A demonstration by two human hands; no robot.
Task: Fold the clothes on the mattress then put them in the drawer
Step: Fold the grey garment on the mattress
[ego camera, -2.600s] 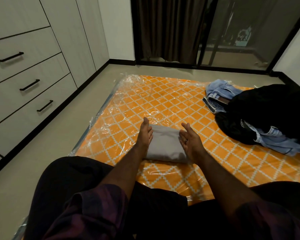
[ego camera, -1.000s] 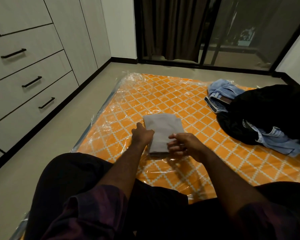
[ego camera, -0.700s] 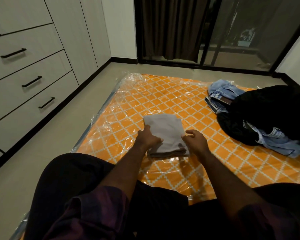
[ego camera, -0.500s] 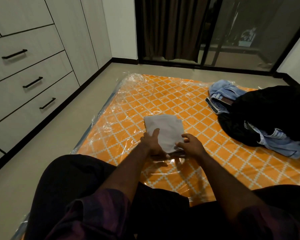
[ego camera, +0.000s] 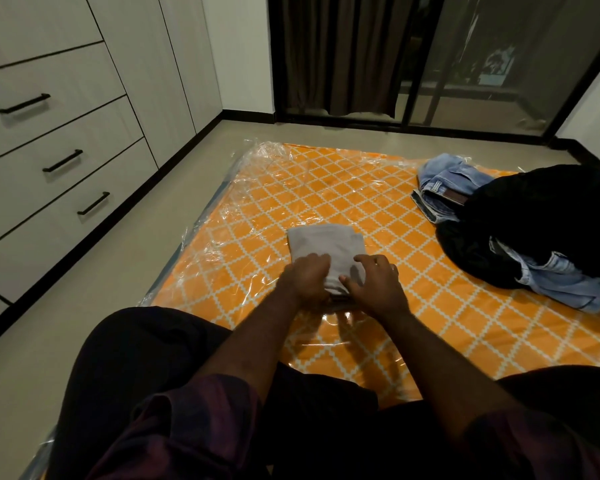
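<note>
A folded grey garment [ego camera: 326, 245] lies on the orange patterned mattress [ego camera: 257, 209], which is wrapped in clear plastic. My left hand [ego camera: 307, 277] grips its near left edge with curled fingers. My right hand [ego camera: 374, 280] holds the near right edge, thumb under and fingers bent over the top. The garment's near edge is hidden by both hands. At the right of the mattress lies a pile of unfolded clothes: a black garment [ego camera: 534, 223] over light blue jeans [ego camera: 444, 188]. The white drawers [ego camera: 59, 164] with black handles are shut, on the left wall.
Beige floor [ego camera: 125, 261] runs between the mattress and the drawer unit. Dark curtains and a glass sliding door [ego camera: 430, 57] stand at the far end. My dark-trousered knees fill the bottom of the view.
The grey garment got turned lengthwise away from me. Both hands moved from flat beside it to gripping its near edge, now closer together on top of it.
</note>
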